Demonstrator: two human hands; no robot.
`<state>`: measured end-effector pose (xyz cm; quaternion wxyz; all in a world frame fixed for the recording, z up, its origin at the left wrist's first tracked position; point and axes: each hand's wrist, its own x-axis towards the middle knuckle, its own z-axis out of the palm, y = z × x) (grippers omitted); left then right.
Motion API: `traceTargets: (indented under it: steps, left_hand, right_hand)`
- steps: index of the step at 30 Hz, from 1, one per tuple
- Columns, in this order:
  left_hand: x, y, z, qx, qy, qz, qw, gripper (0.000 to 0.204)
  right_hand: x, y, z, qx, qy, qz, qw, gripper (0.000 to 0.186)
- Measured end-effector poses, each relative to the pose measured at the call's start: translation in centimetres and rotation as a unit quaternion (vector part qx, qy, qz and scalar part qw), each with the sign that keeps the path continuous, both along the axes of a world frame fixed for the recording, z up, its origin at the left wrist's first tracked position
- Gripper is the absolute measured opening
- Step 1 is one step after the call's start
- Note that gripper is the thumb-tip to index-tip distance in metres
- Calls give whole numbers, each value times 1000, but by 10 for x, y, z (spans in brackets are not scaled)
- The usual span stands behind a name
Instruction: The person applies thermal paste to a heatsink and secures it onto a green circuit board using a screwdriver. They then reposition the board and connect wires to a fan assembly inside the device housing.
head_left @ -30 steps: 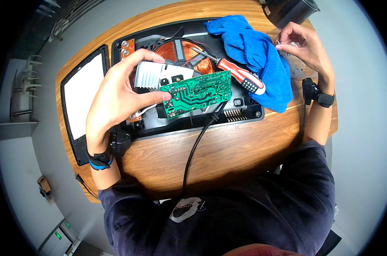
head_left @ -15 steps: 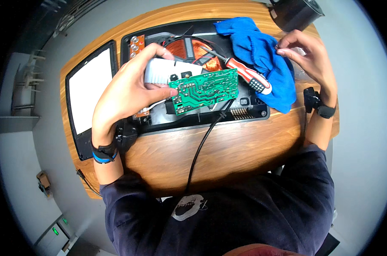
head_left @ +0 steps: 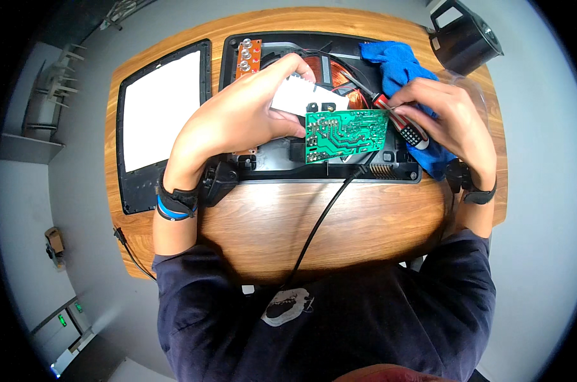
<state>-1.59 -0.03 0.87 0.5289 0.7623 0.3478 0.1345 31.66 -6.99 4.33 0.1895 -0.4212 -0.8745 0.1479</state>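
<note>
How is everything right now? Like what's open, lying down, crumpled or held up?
Left hand: closed on the silver heatsink
Green circuit board: held up, soldered side showing
Black casing: open
Copper coil: exposed, partly hidden
Screwdriver: lying down
Right hand: curled over the screwdriver; grip unclear
Blue cloth: crumpled
Black kettle: standing, lid seemingly shut
White panel: lying flat
Power plug: unplugged

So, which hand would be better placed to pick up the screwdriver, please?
Probably the right hand: it is by the screwdriver, while the left hand grips the pale heatsink. Whether the right pinches something small is unclear.
</note>
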Motion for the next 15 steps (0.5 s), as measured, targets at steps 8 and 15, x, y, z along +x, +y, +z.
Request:
traceTargets:
  steps: [8,15]
  left_hand:
    - [-4,4,-13,198,-5,-25,980,57]
    - [-1,-5,-1,165,13,-9,986,55]
  right_hand:
    - [-46,22,-7,3,47,89,995,16]
    - [-69,28,-7,-55,69,71,994,19]
